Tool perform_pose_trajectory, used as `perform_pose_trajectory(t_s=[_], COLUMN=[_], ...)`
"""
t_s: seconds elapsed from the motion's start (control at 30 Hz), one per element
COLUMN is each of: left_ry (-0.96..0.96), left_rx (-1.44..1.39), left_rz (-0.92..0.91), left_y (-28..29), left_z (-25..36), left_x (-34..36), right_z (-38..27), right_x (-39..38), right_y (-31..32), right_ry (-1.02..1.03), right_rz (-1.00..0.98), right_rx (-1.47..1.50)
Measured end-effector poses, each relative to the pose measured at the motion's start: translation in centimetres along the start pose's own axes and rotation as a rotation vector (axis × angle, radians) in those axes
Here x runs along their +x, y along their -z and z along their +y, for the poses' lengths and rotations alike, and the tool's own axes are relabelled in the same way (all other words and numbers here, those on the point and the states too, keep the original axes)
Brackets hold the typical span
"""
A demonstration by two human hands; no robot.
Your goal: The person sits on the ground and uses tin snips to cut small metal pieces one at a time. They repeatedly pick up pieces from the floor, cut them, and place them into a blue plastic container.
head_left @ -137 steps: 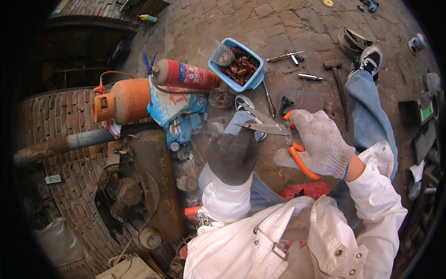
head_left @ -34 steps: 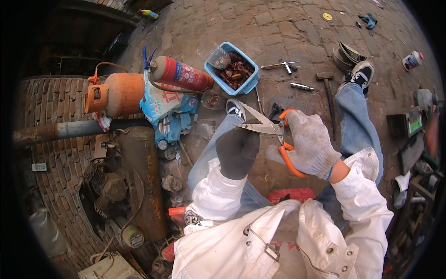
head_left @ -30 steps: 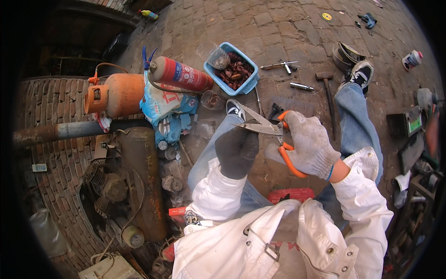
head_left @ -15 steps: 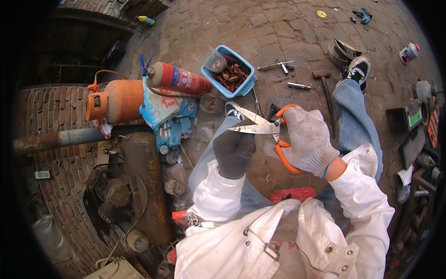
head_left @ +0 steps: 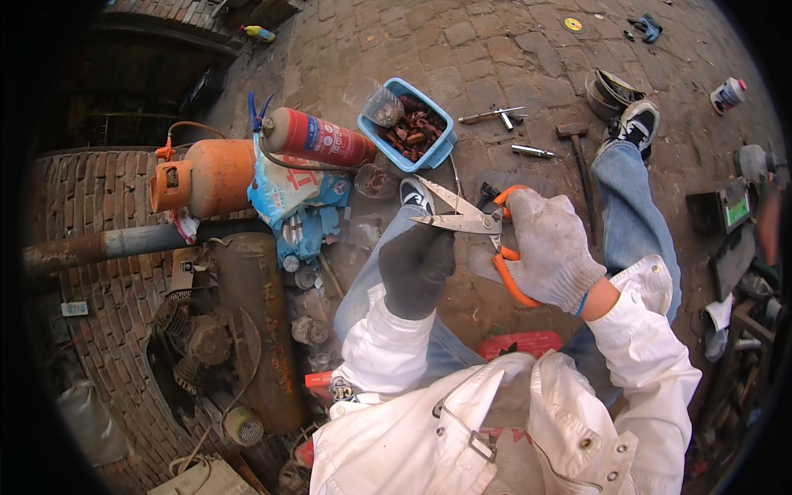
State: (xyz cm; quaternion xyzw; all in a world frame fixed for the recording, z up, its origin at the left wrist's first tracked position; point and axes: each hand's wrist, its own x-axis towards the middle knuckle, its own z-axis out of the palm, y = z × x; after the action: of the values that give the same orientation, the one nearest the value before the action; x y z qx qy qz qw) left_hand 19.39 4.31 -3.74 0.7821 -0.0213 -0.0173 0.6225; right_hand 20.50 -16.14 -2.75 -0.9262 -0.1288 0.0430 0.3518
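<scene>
Nearest, a white jacket (head_left: 388, 425). Just beyond, left of center, the dark-gloved left hand (head_left: 415, 268), bent at the knuckles; impossible to tell whether holding anything. To the right, the pale-gloved right hand (head_left: 554, 243), closed around the orange handles (head_left: 511, 285) of metal scissors (head_left: 478, 223). Spread open between the hands, with the near blade (head_left: 458, 223) along the far edge of the dark glove. Running roughly left to right, tips toward the left, handles right and slightly nearer. Probably stiff, fairly light, sharp-edged; best held by the handles. Farther left, a red fire extinguisher (head_left: 330, 140) beside a light blue tub (head_left: 444, 150) of brownish scraps; right, a hammer (head_left: 581, 165) on paving (head_left: 528, 74). Farthest, a yellow disc (head_left: 572, 25).
</scene>
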Motion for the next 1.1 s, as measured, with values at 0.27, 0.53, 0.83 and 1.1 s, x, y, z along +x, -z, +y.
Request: perform_pose_trajectory(t_s=[0.27,0.53,0.83,1.1], left_ry=[-0.047,-0.558,-0.314,-0.129], left_rx=[-0.074,0.601,0.274,-0.070], left_rz=[-0.063,0.025,0.149,0.216], left_y=[0.6,0.9,0.0,-0.3], left_z=[-1.4,0.0,0.4,0.0], left_x=[0.0,0.8,0.1,0.1], right_z=[-0.1,-0.3,1.3,0.7], right_x=[0.0,-0.6,0.1,-0.2], right_y=[0.0,-0.2,-0.6,0.1], right_ry=[-0.013,-0.050,-0.184,-0.094], right_rz=[-0.031,-0.258,-0.220,-0.177], right_rx=[-0.018,0.200,0.319,0.127])
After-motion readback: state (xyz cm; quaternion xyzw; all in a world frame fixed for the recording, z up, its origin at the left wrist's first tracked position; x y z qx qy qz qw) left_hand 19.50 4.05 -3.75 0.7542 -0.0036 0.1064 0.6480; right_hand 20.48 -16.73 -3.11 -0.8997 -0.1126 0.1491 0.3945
